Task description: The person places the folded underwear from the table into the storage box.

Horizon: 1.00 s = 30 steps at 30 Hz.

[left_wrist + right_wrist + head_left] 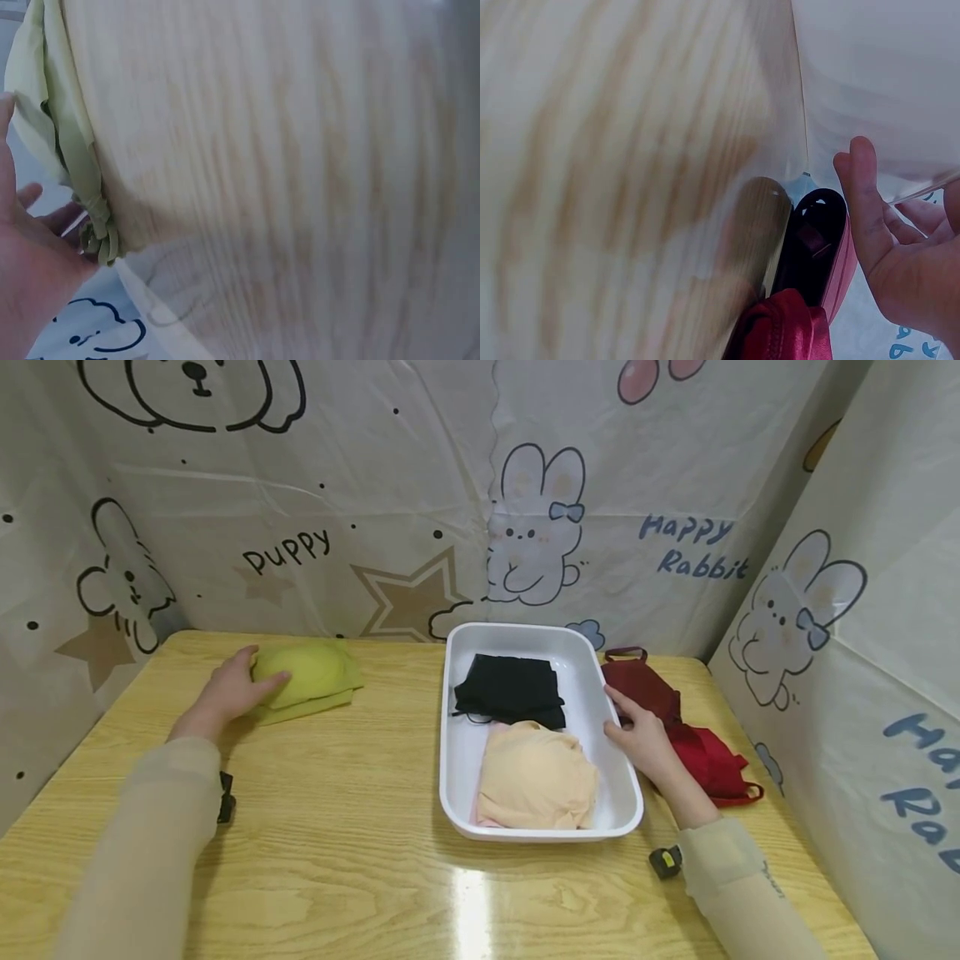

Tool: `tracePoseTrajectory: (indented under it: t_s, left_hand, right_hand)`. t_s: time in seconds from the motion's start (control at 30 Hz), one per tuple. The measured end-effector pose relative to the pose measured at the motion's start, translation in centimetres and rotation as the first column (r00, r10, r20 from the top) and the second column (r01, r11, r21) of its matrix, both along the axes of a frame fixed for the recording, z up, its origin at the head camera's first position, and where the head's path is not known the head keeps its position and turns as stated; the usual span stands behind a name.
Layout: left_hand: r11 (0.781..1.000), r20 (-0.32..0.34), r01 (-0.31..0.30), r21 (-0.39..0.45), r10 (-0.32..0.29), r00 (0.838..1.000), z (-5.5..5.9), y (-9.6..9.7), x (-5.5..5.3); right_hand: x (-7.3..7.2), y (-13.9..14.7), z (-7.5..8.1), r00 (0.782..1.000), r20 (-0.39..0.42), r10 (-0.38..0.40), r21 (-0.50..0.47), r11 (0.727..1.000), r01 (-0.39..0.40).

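At the table's far left, my left hand (231, 685) grips the left end of a folded yellow-green bra (311, 672), thumb over the cup. The left wrist view shows the bra's straps (101, 236) beside my fingers. My right hand (643, 735) holds the right rim of a white plastic tub (540, 836), with the thumb on the inner side. Inside the tub lie a folded black garment (510, 689) at the back and a beige bra (536, 777) in front, with a bit of pink at its left edge.
Right of the tub, partly behind my right hand, lie a maroon bra (645, 689) and a bright red bra (708, 764). A printed cloth (405, 468) hangs behind and beside the wooden table (337, 860).
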State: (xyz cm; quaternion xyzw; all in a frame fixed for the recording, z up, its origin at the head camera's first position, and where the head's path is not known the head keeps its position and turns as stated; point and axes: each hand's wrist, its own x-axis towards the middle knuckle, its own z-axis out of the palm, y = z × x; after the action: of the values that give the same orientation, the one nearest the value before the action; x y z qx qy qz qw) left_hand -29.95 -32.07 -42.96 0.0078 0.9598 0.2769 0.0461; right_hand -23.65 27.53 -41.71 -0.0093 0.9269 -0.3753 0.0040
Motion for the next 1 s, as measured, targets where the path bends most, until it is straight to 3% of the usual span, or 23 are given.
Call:
tracePoseTrajectory:
  t_s: [0.17,0.27,0.6,0.83,1.0]
  left_hand:
    - [0.997,0.049,-0.08,0.0,0.079,0.996,0.0,0.6,-0.1]
    - [0.995,0.058,-0.098,0.006,0.097,0.994,0.1,1.0,-0.3]
    - [0.989,0.077,-0.143,0.027,0.14,0.987,0.6,1.6,-0.3]
    - [0.985,0.131,-0.161,0.064,0.152,0.98,0.8,1.7,-0.1]
    - [0.986,0.102,-0.141,0.088,0.132,0.986,0.7,1.7,0.1]
  right_hand:
    - [0.0,0.0,0.1,1.0,-0.005,0.008,-0.003,1.0,-0.008]
    - [0.1,0.1,0.0,1.0,-0.004,0.008,-0.005,1.0,-0.008]
    - [-0.1,0.0,-0.1,1.0,-0.016,0.014,0.012,1.0,-0.014]
    - [-0.1,0.0,0.0,1.0,-0.011,0.003,0.009,1.0,-0.003]
    - [0.0,-0.2,0.0,1.0,-0.006,0.006,0.001,1.0,-0.006]
